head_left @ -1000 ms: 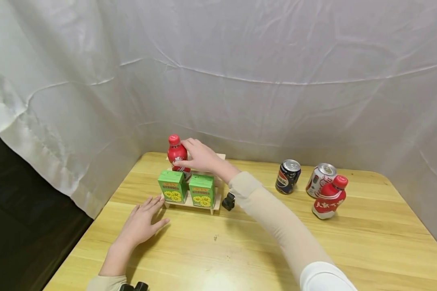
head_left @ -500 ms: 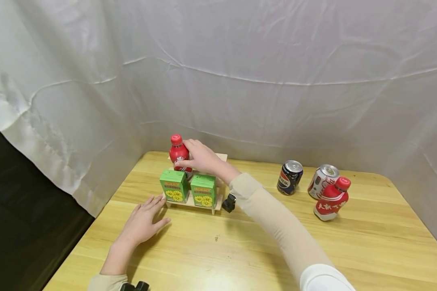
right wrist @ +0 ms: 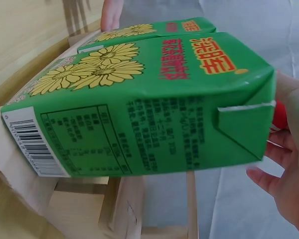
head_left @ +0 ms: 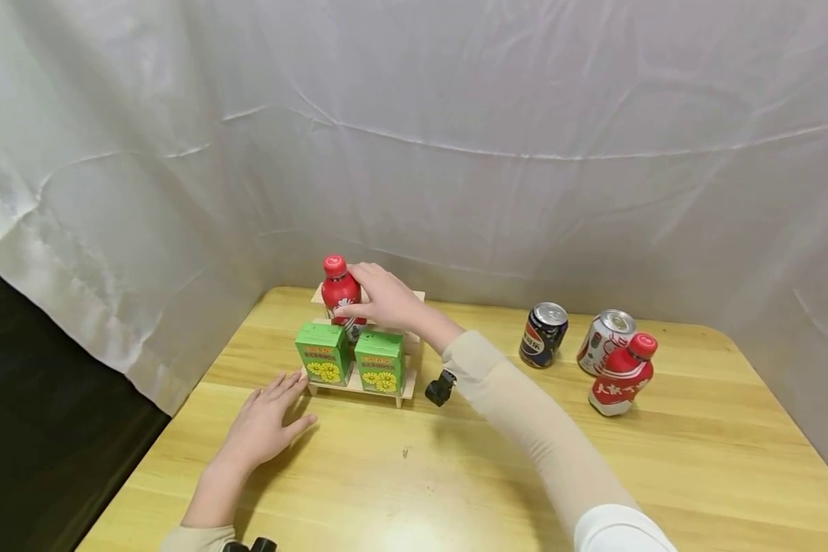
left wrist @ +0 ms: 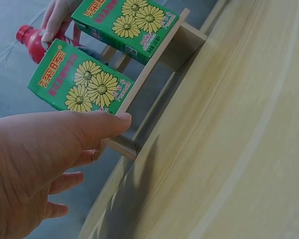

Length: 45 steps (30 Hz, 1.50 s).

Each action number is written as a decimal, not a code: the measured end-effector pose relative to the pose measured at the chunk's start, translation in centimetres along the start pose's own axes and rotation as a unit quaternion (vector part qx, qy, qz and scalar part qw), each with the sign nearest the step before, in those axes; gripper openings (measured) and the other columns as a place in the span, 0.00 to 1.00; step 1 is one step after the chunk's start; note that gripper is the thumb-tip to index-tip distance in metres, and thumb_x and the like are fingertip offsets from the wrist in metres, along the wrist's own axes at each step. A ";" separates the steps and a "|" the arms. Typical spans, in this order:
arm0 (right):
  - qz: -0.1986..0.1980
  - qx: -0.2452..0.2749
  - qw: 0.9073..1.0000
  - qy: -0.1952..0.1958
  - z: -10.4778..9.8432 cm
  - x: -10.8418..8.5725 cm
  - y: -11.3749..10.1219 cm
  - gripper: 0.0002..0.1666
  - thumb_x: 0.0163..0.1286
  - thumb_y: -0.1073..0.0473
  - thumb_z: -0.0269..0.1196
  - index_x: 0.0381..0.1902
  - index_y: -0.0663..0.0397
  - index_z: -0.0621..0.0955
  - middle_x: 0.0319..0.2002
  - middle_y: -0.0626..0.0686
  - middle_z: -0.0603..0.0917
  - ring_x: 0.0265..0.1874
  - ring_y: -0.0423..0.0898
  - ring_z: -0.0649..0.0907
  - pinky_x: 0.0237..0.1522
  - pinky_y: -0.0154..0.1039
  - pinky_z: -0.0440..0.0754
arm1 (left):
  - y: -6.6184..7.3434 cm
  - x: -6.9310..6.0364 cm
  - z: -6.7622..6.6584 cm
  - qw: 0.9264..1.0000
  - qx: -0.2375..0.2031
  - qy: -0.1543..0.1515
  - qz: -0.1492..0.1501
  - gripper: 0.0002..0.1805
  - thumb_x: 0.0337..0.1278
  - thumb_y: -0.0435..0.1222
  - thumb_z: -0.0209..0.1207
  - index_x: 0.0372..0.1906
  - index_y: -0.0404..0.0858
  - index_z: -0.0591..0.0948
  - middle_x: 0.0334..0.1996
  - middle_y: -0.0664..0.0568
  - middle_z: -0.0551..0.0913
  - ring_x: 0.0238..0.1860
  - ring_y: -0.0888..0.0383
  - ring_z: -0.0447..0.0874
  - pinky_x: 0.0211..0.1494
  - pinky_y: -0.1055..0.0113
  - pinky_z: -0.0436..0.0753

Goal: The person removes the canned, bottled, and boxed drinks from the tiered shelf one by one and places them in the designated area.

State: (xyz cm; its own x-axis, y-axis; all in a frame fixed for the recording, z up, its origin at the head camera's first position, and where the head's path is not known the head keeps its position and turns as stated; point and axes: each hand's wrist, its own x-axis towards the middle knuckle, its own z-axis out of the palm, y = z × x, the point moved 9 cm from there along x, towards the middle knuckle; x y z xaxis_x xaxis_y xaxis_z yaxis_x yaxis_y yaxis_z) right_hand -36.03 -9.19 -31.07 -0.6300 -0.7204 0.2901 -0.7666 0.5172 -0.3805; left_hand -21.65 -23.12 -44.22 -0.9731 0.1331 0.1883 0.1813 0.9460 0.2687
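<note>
A small wooden rack (head_left: 412, 385) carries two green drink boxes, the left one (head_left: 323, 354) and the right one (head_left: 379, 363), side by side on its front step. Behind the left box stands a red-capped bottle (head_left: 341, 291), upright at the rack's back left. My right hand (head_left: 384, 297) grips this bottle from its right side, fingers behind and thumb in front. My left hand (head_left: 262, 426) has its fingers extended at the rack's front left corner; in the left wrist view its thumb (left wrist: 120, 118) touches the front edge beside a green box (left wrist: 84, 79).
To the right on the wooden table (head_left: 497, 475) stand a dark blue can (head_left: 543, 335), a white and red can (head_left: 606, 343) and a second red bottle (head_left: 622, 376). Pale cloth (head_left: 455, 199) hangs behind the table, and something black (head_left: 34, 414) lies beyond its left edge.
The bottle in my right hand has shifted slightly right relative to the rack. My left hand keeps its place at the rack's corner. The whole view has moved a little.
</note>
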 end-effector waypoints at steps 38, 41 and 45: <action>-0.050 -0.039 0.973 0.224 -6.9 -12.1 2.8 0.35 0.53 0.46 0.74 0.54 0.59 0.77 0.50 0.57 0.82 0.54 0.53 0.78 0.58 0.51 0.78 | 0.2 -0.4 -0.3 1.000 0.003 -0.008 0.000 0.40 0.59 0.53 0.62 0.72 0.38 0.66 0.73 0.43 0.64 0.73 0.38 0.60 0.71 0.31 0.57; -0.056 -0.059 0.969 0.231 -6.9 -13.4 3.0 0.36 0.52 0.46 0.75 0.53 0.60 0.77 0.49 0.58 0.82 0.53 0.54 0.78 0.58 0.52 0.78 | 0.3 -0.4 -0.4 1.000 0.001 -0.008 0.000 0.40 0.59 0.52 0.62 0.72 0.38 0.66 0.73 0.44 0.63 0.73 0.38 0.60 0.71 0.31 0.57; -0.055 -0.069 0.970 0.228 -6.8 -15.0 3.3 0.37 0.51 0.46 0.75 0.54 0.60 0.77 0.50 0.60 0.82 0.54 0.55 0.78 0.59 0.54 0.77 | 0.4 -0.7 -0.3 1.000 -0.007 -0.010 -0.001 0.40 0.59 0.52 0.62 0.72 0.38 0.66 0.73 0.44 0.63 0.74 0.38 0.59 0.71 0.31 0.57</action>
State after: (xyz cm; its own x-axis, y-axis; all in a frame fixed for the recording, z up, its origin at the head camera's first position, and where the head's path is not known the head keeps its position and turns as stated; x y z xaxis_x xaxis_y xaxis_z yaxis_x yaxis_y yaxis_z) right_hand -29.92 6.47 -30.73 -0.5092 -0.5116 0.6921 -0.8216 0.5285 -0.2138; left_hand -20.89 -22.91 -43.99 -0.9761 0.1367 0.1690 0.1810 0.9419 0.2831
